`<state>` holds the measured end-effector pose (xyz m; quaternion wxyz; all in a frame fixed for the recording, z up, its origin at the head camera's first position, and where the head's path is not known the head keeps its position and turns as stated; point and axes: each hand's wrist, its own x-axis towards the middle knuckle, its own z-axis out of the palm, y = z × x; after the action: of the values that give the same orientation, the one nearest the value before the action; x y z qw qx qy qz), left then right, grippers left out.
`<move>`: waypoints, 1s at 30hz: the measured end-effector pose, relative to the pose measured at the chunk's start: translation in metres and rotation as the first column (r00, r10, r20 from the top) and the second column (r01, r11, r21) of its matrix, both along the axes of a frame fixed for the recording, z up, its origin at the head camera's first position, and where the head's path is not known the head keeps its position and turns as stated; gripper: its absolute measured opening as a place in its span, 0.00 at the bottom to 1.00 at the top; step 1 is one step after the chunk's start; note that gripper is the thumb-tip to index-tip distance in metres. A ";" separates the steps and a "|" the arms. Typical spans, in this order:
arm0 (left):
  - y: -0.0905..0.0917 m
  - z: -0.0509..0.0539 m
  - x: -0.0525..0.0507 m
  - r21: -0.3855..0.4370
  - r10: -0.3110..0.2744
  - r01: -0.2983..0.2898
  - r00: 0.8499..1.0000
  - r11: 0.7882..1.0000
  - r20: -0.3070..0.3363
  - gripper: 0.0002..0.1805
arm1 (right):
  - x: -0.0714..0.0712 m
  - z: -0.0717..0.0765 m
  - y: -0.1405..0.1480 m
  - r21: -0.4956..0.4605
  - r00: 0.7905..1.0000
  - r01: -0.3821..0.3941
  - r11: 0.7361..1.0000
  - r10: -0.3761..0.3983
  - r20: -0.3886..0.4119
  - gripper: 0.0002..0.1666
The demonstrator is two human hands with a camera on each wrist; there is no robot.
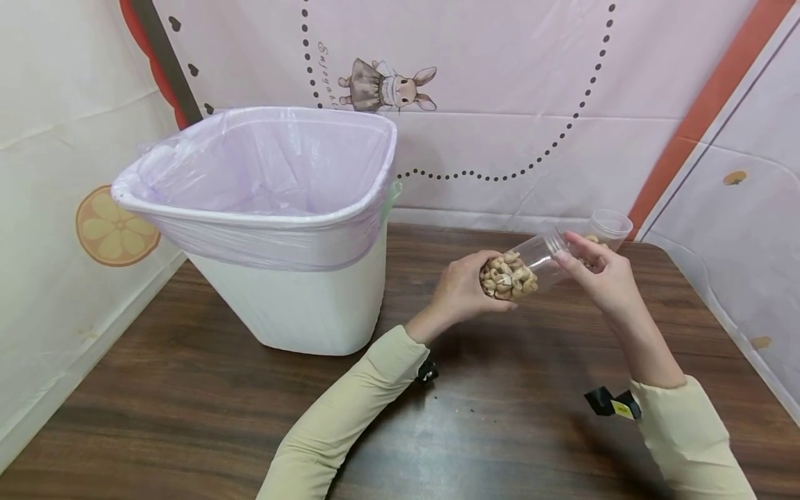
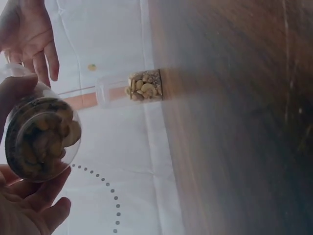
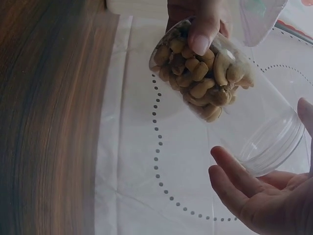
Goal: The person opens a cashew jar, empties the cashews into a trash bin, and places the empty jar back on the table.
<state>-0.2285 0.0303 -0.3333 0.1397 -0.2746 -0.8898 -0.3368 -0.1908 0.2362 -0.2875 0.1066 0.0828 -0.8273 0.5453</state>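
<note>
A clear jar (image 1: pixel 542 251) with cashews (image 1: pixel 507 275) in its lower part tilts above the table, its ribbed mouth up to the right. My left hand (image 1: pixel 465 286) grips it round the bottom end; in the right wrist view the left thumb (image 3: pixel 203 36) presses on its side. Beside the mouth is my right hand (image 1: pixel 603 278), thumb and fingers apart, its fingers (image 3: pixel 234 178) fairly straight; whether they touch the jar I cannot tell. A second clear jar (image 2: pixel 113 91) with cashews (image 2: pixel 145 85) stands upright behind, partly hidden by the right hand in the head view.
A white bin (image 1: pixel 300 298) with a thin purple liner (image 1: pixel 281 243) over its rim stands on the brown wooden table (image 1: pixel 206 389), left of my hands. Printed cloth (image 1: pixel 500 76) hangs behind the table and at both sides. A few dark specks lie near the front.
</note>
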 end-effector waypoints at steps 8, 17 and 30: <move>-0.003 0.002 -0.002 -0.047 0.050 -0.055 0.994 0.997 -0.101 0.39 | -0.007 -0.002 -0.002 -0.003 0.998 0.062 0.998 -0.062 0.031 0.34; -0.004 -0.002 -0.003 -0.059 0.072 -0.083 0.984 0.995 -0.162 0.39 | -0.015 -0.005 -0.008 -0.259 1.000 -0.016 0.966 0.022 0.019 0.36; -0.011 0.001 -0.007 -0.075 0.047 -0.061 0.984 0.995 -0.174 0.41 | -0.017 -0.009 -0.015 -0.368 0.999 -0.008 0.930 0.020 0.031 0.37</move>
<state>-0.2354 0.0191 -0.3326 0.2139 -0.2837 -0.8944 -0.2718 -0.2081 0.2211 -0.2962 0.1021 0.0579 -0.7118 0.6925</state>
